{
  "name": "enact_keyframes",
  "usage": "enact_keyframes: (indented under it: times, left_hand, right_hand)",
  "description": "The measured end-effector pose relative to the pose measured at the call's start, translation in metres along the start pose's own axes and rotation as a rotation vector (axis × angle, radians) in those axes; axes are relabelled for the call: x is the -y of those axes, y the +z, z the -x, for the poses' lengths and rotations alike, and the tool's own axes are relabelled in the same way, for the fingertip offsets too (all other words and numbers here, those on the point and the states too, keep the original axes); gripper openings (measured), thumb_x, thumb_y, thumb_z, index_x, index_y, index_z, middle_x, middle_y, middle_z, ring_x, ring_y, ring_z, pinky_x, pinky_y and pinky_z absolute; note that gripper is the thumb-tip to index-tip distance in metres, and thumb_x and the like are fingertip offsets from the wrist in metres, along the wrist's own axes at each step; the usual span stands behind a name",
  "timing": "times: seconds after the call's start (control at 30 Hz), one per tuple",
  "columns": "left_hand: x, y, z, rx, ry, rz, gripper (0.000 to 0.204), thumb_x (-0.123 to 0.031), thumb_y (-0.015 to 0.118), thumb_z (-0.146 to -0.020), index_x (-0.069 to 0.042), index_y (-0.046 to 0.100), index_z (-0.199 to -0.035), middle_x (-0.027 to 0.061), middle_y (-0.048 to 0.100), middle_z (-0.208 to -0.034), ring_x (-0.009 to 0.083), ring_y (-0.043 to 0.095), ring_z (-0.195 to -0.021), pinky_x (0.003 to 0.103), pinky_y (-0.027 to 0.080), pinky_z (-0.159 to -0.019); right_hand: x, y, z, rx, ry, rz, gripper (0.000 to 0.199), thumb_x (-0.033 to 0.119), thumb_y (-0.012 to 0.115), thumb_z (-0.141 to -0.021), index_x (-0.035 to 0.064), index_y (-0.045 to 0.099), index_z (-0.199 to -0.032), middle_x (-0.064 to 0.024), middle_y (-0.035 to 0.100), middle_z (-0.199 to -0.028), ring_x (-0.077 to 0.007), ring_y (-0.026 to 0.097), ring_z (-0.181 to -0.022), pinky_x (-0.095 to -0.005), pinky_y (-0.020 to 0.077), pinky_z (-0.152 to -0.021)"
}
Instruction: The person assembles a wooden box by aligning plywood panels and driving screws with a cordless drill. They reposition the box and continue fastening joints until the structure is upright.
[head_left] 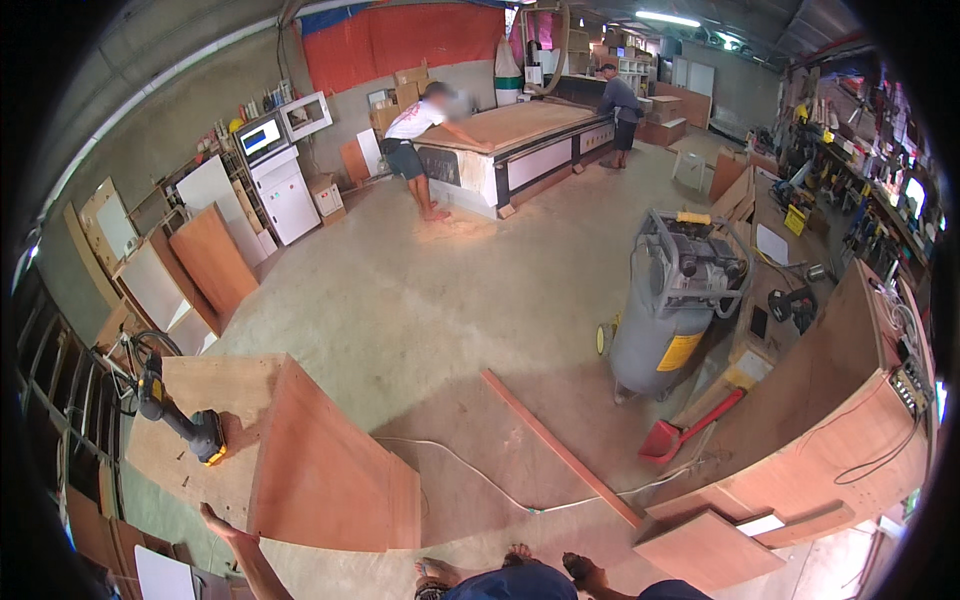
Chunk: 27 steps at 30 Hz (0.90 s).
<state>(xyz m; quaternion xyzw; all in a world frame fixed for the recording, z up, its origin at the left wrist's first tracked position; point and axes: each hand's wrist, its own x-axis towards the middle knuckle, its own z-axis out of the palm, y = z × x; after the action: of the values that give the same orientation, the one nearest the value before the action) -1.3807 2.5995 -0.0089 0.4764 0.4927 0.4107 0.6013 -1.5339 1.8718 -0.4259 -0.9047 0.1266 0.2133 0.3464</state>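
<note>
My left hand (pixel 228 528) is at the lower left with its fingers stretched out, beside the near edge of a plywood box cabinet (pixel 335 465). Nothing shows in its grasp, and I cannot tell whether it touches the wood. A black and yellow cordless drill (pixel 185 425) lies on top of the cabinet, with a few small dark screws or bits (pixel 183 457) near it. My right hand (pixel 585 573) hangs low beside my leg, dark and partly shaded. How its fingers are held cannot be made out.
A long wooden strip (pixel 560 447) and a thin hose (pixel 460 455) lie on the floor ahead. A grey air compressor (pixel 665 320), red dustpan (pixel 690 425) and large plywood panel (pixel 800 420) stand to the right. Two people work at a large machine table (pixel 520 130) at the back.
</note>
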Motion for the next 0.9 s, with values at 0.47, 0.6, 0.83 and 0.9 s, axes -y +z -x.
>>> enact_keyframes:
  times: [0.47, 0.6, 0.83, 0.9]
  left_hand:
    - [0.046, -0.042, -0.039, 0.494, -0.197, 0.741, 0.076, -0.061, 0.053, -0.104, -0.005, 0.046, -0.155, 0.0123, 0.057, -0.153, 0.035, 0.058, -0.136, 0.054, 0.049, -0.112]
    - [0.061, -0.049, -0.048, 0.661, -0.136, 0.761, 0.066, -0.05, 0.059, -0.106, -0.005, 0.048, -0.153, 0.0125, 0.057, -0.153, 0.0337, 0.059, -0.135, 0.053, 0.051, -0.111]
    - [0.055, -0.061, -0.073, 0.488, -0.185, 0.621, 0.065, -0.05, 0.057, -0.107, -0.004, 0.048, -0.153, 0.0144, 0.057, -0.153, 0.0329, 0.056, -0.138, 0.054, 0.048, -0.115]
    - [0.058, -0.063, -0.074, 0.626, -0.145, 0.665, 0.064, -0.049, 0.056, -0.108, -0.004, 0.049, -0.153, 0.0141, 0.057, -0.154, 0.0323, 0.056, -0.139, 0.054, 0.047, -0.116]
  right_hand:
    - [-0.014, 0.008, 0.006, -0.01, 0.309, -0.094, 0.087, 0.02, 0.082, -0.067, 0.0259, 0.053, -0.148, -0.0145, 0.075, -0.121, -0.0362, 0.072, -0.117, -0.0476, 0.0591, -0.097]
    - [-0.013, 0.01, 0.004, -0.036, 0.318, -0.087, 0.086, 0.019, 0.082, -0.066, 0.0258, 0.054, -0.147, -0.0144, 0.076, -0.121, -0.036, 0.072, -0.117, -0.0473, 0.059, -0.098]
    - [-0.032, 0.014, 0.01, -0.035, 0.336, -0.036, 0.086, 0.019, 0.083, -0.066, 0.0255, 0.055, -0.146, -0.014, 0.076, -0.121, -0.0357, 0.072, -0.116, -0.0468, 0.059, -0.098]
    - [-0.032, 0.012, 0.008, -0.028, 0.295, -0.055, 0.085, 0.019, 0.084, -0.065, 0.0251, 0.056, -0.146, -0.0138, 0.076, -0.121, -0.0352, 0.072, -0.117, -0.0464, 0.0589, -0.098]
